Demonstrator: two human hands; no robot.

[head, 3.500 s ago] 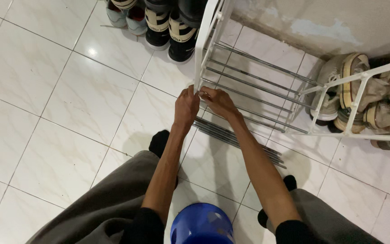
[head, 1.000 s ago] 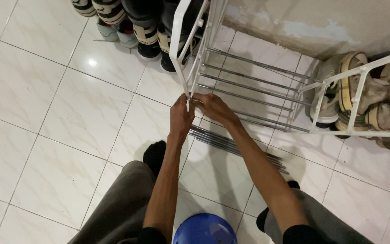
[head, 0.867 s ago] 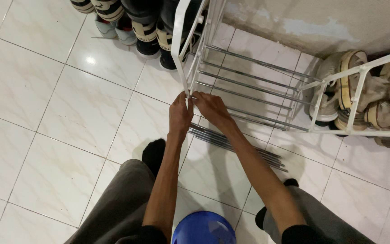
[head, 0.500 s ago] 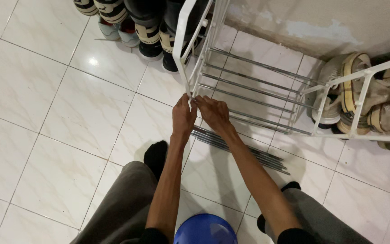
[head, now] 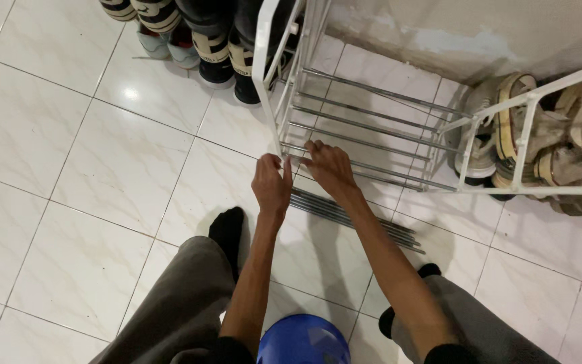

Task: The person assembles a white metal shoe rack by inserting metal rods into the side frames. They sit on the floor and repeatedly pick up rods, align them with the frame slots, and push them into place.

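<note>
Just beyond both spread grips, left hand [head: 272, 183] and right hand [head: 329, 168], stands the white rack [head: 269, 87].

Two hands: left hand [head: 272, 185], right hand [head: 328, 168], both just below rack's near corner. One white shoe rack frame [head: 264, 74] at 12 o'clock. Fitted chrome rods [head: 372, 128] across it: five visible. Loose rods [head: 351, 216] on floor at centre: one bundle (count cannot tell, overlapping). Dark shoes [head: 220, 50] at 11 o'clock: about four, cut by edge. Worn beige sneakers [head: 506, 128] at 3 o'clock: at least three. One blue round stool [head: 303, 340] at 6 o'clock. Two black-socked feet.
</note>
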